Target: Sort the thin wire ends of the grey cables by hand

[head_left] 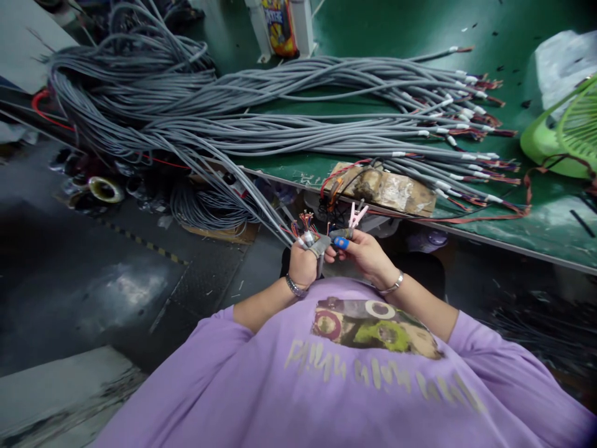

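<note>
My left hand (304, 262) is closed around the ends of several grey cables (275, 227), whose thin coloured wires (305, 221) fan out above the fingers. Grey wrapping covers some of its fingers. Close beside it, my right hand (368, 254) has blue tape around the thumb and grips a small tool with two pink handles (357, 215). The handles stick up from the fist, spread apart, while the tool's other end is hidden. Both hands' fingertips meet near the wire ends, and I cannot tell whether the tool touches a wire.
A large bundle of grey cables (298, 134) lies across the green table (396, 28), its stripped ends at the right. A taped wooden block (387, 188) sits at the front edge. A green basket (566, 127) stands far right. Coiled cable (212, 208) lies below the table.
</note>
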The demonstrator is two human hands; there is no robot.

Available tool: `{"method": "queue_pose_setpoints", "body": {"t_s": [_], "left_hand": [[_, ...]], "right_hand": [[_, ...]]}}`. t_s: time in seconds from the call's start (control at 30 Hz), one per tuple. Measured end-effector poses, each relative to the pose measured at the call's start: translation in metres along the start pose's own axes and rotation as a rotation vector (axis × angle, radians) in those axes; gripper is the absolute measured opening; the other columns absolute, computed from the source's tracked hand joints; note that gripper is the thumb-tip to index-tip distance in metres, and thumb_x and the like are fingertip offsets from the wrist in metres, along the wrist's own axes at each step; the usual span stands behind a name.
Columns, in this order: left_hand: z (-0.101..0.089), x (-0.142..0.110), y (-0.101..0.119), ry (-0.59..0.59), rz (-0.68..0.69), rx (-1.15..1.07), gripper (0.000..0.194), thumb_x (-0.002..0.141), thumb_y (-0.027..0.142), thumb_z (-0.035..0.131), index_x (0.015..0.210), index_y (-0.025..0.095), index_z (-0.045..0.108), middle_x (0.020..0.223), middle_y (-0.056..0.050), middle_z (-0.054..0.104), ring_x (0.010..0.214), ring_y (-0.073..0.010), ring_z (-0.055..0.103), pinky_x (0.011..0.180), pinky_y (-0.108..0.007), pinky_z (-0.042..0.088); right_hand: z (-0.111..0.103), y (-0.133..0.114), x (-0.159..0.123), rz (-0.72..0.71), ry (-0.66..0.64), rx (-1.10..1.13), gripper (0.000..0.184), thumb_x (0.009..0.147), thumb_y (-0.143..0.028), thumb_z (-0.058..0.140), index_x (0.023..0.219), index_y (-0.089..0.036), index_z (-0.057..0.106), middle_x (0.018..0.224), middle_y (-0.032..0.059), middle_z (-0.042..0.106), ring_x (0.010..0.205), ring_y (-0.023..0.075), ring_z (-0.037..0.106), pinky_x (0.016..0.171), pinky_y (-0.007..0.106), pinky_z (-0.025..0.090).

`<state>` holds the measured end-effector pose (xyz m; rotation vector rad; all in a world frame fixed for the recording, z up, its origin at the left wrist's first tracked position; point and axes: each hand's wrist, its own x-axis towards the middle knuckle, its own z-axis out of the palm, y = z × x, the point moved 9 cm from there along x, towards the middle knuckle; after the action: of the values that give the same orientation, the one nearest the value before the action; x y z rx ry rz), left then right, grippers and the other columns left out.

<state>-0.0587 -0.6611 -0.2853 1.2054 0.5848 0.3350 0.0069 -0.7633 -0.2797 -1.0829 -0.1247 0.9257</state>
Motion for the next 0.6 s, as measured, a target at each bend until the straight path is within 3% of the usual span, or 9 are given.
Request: {"method": "queue_pose_setpoints", "body": {"t_s": [0.13, 0.27, 0.43, 0.6], "left_hand": [[-0.001, -0.001, 0.002, 0.02, -0.022, -0.006, 0.033, 0.068, 0.045, 0.076, 0.069, 0.015, 0.062, 0.054, 0.0, 0.065, 0.041, -0.0093, 0.056, 0.042, -0.02, 0.045], [0.003, -0.003, 0.005, -0.01, -0.04, 0.021, 0.031, 0.065, 0.042, 0.077, 0.066, 0.015, 0.062, 0.05, 0.001, 0.062, 0.038, -0.0083, 0.052, 0.039, -0.019, 0.042], [0.008, -0.004, 0.006, -0.062, -0.064, 0.05, 0.031, 0.065, 0.04, 0.078, 0.063, 0.014, 0.061, 0.049, 0.0, 0.062, 0.038, -0.0084, 0.052, 0.038, -0.019, 0.042], [0.012, -0.002, 0.004, -0.164, -0.074, 0.036, 0.034, 0.065, 0.043, 0.08, 0.061, 0.014, 0.063, 0.05, -0.001, 0.063, 0.037, -0.0088, 0.052, 0.038, -0.019, 0.041]], "right_hand": [[-0.013, 0.011, 0.001, 0.12, 0.046, 0.042, 0.033, 0.054, -0.031, 0.089, 0.072, -0.016, 0.066, 0.06, -0.0033, 0.058, 0.055, 0.0074, 0.051, 0.052, 0.021, 0.044], [-0.013, 0.005, 0.003, 0.112, 0.033, 0.067, 0.034, 0.056, -0.033, 0.087, 0.081, -0.018, 0.07, 0.079, 0.0, 0.068, 0.067, 0.0105, 0.059, 0.057, 0.023, 0.051], [-0.015, -0.002, 0.01, 0.056, 0.067, -0.008, 0.038, 0.057, -0.041, 0.088, 0.078, -0.017, 0.069, 0.07, -0.0021, 0.064, 0.058, 0.0079, 0.054, 0.053, 0.021, 0.045], [-0.012, 0.008, 0.018, 0.16, -0.014, 0.044, 0.037, 0.053, -0.036, 0.09, 0.07, -0.015, 0.065, 0.062, -0.0021, 0.061, 0.054, 0.0077, 0.051, 0.052, 0.022, 0.04]]}}
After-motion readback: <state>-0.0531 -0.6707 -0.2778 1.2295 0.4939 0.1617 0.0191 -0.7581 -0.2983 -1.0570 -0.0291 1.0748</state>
